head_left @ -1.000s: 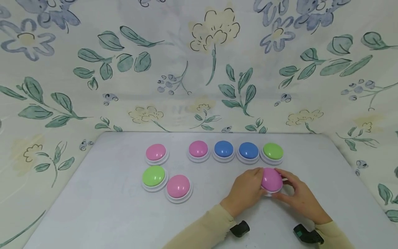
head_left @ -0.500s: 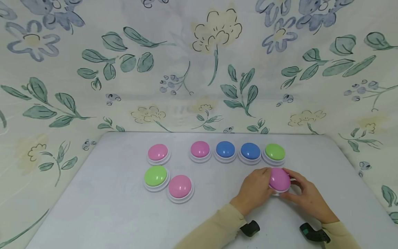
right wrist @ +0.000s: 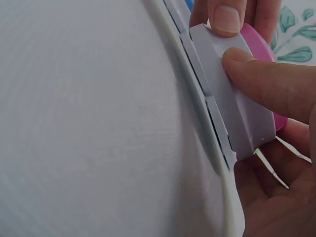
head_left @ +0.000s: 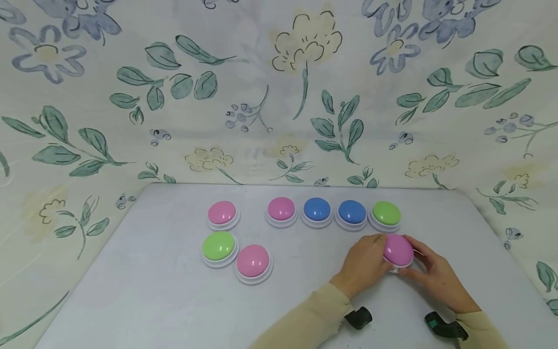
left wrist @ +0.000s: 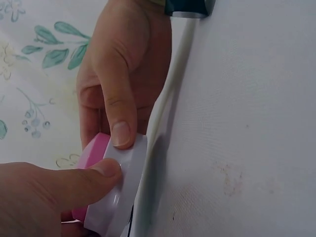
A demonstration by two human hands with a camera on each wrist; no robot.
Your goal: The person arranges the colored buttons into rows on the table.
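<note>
Both hands hold a pink push button [head_left: 398, 250] with a white round base at the right of the table. My left hand [head_left: 363, 261] grips its left side, and my right hand [head_left: 440, 276] grips its right side. In the left wrist view both thumbs press on the white base [left wrist: 118, 197]; the fingers behind are mostly hidden. The right wrist view shows the base [right wrist: 237, 103] close over the tabletop; I cannot tell whether it touches. Just behind it sits a green button [head_left: 386, 213].
Left of the green button, a back row has two blue buttons [head_left: 317, 209] [head_left: 351, 212] and a pink one [head_left: 281, 209]. Farther left on the white table [head_left: 152, 291] sit another pink button [head_left: 222, 213], a green one [head_left: 218, 245] and a large pink one [head_left: 253, 261]. Floral cloth [head_left: 279, 97] hangs behind.
Both hands have shifted a little to the right with the pink button, which now sits more in front of the green one. The head view has also shifted slightly. The other buttons stay put.
</note>
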